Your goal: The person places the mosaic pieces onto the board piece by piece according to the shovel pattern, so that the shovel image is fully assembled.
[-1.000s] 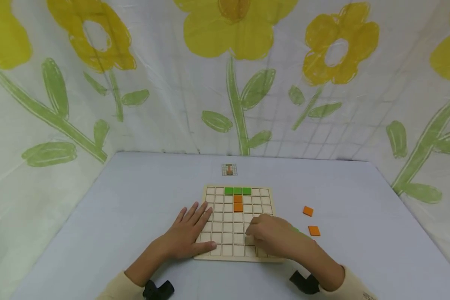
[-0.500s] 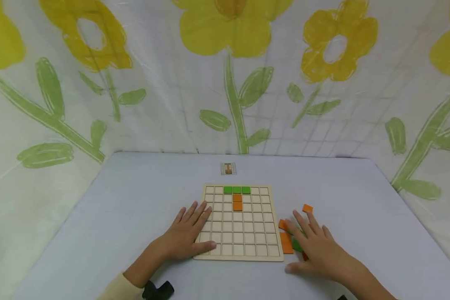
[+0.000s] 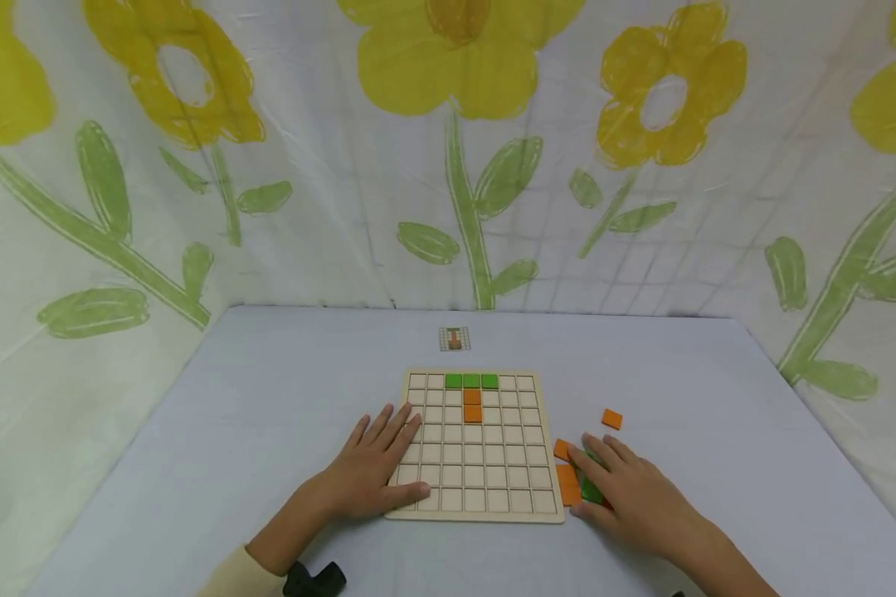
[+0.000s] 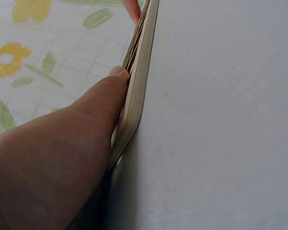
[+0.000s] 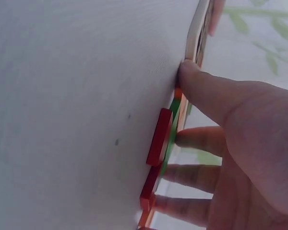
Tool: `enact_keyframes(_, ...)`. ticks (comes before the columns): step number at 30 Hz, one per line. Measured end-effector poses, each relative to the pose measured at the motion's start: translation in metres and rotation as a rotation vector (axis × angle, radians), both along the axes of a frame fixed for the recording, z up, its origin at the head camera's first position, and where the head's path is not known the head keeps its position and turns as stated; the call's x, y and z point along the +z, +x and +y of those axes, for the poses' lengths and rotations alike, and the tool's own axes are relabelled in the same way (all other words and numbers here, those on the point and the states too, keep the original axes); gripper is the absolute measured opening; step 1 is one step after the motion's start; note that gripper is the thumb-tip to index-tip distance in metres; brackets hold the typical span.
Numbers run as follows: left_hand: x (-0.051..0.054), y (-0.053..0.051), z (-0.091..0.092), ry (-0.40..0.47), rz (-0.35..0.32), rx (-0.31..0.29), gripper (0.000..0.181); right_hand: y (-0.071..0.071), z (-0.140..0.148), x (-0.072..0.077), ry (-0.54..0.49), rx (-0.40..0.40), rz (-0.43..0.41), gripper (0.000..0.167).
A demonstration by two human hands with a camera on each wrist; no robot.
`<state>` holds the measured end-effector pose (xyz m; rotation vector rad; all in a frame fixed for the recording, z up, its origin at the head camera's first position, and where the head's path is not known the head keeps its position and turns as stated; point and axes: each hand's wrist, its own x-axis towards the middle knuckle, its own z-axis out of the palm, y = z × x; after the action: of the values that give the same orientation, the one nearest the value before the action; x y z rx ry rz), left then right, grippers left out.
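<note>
A pale wooden grid board [image 3: 495, 454] lies flat on the table. Three green square tiles [image 3: 471, 381] fill part of its top row, with two orange tiles [image 3: 473, 405] in a column below the middle one. My left hand [image 3: 369, 473] rests on the board's left side, fingers spread and straight; the left wrist view has its thumb on the board's edge [image 4: 141, 72]. To the right of the board, my right hand [image 3: 638, 502] reaches over loose orange [image 3: 569, 485] and green tiles [image 3: 590, 489], partly covering them. In the right wrist view its extended fingers touch the pile, where red tiles [image 5: 160, 139] show.
A small printed card [image 3: 455, 338] lies beyond the board. One orange tile [image 3: 612, 419] sits apart, past my right fingertips. A flower-patterned sheet [image 3: 306, 207] hangs behind the table [image 3: 306, 373]. A black strap piece [image 3: 315, 579] shows below my left wrist.
My right hand has left the board's right part, moved right and settled over the loose tiles, its fingers now closer together than half a second ago. My left hand has stayed put.
</note>
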<state>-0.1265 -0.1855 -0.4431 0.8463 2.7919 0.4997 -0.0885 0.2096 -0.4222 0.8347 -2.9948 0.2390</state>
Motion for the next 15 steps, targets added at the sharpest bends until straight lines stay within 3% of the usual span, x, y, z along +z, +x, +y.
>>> enact_keyframes(12, 0.0, 0.0, 0.0, -0.008, -0.002, 0.001, 0.096, -0.006, -0.013, 0.005, -0.045, 0.035, 0.007, 0.051)
enact_keyframes(15, 0.0, 0.0, 0.0, -0.002, -0.005, -0.001, 0.095, -0.007, -0.014, 0.006, -0.06, 0.071, 0.047, 0.046)
